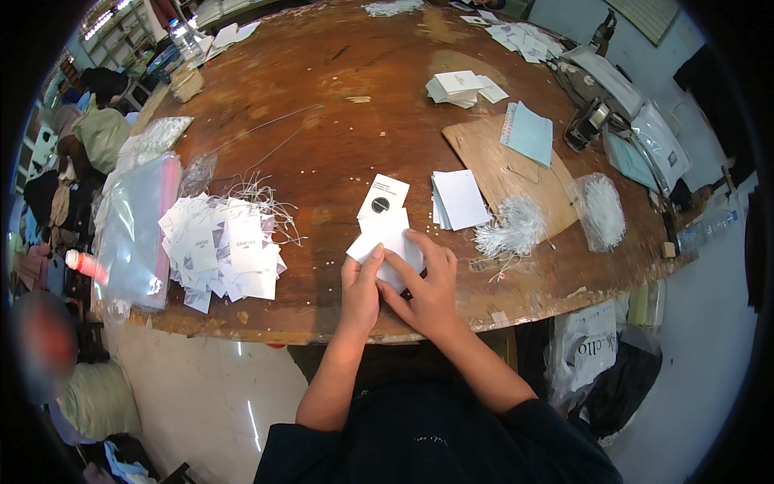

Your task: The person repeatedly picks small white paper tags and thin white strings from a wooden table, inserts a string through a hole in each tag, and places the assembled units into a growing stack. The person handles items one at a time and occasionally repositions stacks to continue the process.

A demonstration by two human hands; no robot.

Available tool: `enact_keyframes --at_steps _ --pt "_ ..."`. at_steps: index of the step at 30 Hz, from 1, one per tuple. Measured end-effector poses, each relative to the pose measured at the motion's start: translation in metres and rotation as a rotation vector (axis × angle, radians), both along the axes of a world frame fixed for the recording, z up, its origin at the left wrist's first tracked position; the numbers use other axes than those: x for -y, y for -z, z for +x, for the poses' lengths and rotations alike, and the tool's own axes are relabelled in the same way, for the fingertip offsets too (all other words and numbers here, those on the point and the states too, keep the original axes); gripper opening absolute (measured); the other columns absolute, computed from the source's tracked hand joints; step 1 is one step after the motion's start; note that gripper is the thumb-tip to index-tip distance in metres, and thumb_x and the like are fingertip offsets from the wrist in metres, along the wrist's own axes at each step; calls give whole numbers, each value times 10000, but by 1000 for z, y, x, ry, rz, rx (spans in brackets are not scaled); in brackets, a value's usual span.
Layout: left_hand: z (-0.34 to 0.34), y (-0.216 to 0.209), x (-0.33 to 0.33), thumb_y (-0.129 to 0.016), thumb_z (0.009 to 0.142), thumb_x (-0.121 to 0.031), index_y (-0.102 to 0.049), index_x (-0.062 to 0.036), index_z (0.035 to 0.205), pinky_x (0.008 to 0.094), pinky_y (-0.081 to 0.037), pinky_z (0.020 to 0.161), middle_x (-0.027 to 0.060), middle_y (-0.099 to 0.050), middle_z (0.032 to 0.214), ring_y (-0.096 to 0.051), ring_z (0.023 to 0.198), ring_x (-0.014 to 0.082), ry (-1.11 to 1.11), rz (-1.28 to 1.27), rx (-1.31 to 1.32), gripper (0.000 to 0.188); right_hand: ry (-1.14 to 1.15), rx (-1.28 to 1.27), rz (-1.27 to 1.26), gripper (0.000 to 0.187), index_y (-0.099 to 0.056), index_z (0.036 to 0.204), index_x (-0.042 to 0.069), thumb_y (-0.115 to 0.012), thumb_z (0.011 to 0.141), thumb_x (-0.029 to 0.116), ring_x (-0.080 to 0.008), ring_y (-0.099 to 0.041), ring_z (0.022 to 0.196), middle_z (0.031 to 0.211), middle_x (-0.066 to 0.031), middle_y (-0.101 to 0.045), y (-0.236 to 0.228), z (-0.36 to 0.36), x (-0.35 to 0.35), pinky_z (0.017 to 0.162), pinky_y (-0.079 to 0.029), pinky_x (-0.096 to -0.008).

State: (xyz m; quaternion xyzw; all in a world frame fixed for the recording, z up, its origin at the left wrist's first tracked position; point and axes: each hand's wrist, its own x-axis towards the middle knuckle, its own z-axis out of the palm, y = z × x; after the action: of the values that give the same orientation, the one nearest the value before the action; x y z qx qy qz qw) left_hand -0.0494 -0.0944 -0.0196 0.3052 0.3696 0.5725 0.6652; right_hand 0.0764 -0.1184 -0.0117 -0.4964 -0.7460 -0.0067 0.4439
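Note:
Close to the front edge of the table, my left hand [360,292] and my right hand [427,282] meet over a few white cards [393,228]. Left thumb and fingers pinch one card at its lower left side. My right fingers curl around the right side, the index finger along a card's edge. Just beyond lies a printed card [384,195] with a black circle, partly covered by the white ones. A stack of blank white cards [463,200] rests to the right. Left of my hands spreads a pile of white hang tags [218,250] with strings.
Bundles of white string [512,230] lie at the right by a brown board [476,145] with a light blue notebook [528,133]. More cards [456,87] are stacked farther back. Clear plastic bags [133,234] and a red-capped bottle [85,264] are at the left edge.

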Motion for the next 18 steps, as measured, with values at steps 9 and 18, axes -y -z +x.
enact_keyframes --at_steps 9,18 --pt "-20 -1 7 -557 1024 -166 -474 -5 1395 381 -506 1005 115 -601 1318 -605 1207 211 -100 -85 11 413 618 79 44 320 -679 1153 79 -747 869 211 -327 -591 1072 1157 -124 -657 -7 113 -3 937 -400 -461" --pt "-35 10 12 -586 1013 -179 -499 -5 1376 378 -496 1008 112 -598 1326 -597 1215 202 -87 -93 -61 412 566 -364 -205 105 -674 930 22 -656 946 124 -195 -623 818 870 -55 -683 -16 174 -4 779 -461 -311"
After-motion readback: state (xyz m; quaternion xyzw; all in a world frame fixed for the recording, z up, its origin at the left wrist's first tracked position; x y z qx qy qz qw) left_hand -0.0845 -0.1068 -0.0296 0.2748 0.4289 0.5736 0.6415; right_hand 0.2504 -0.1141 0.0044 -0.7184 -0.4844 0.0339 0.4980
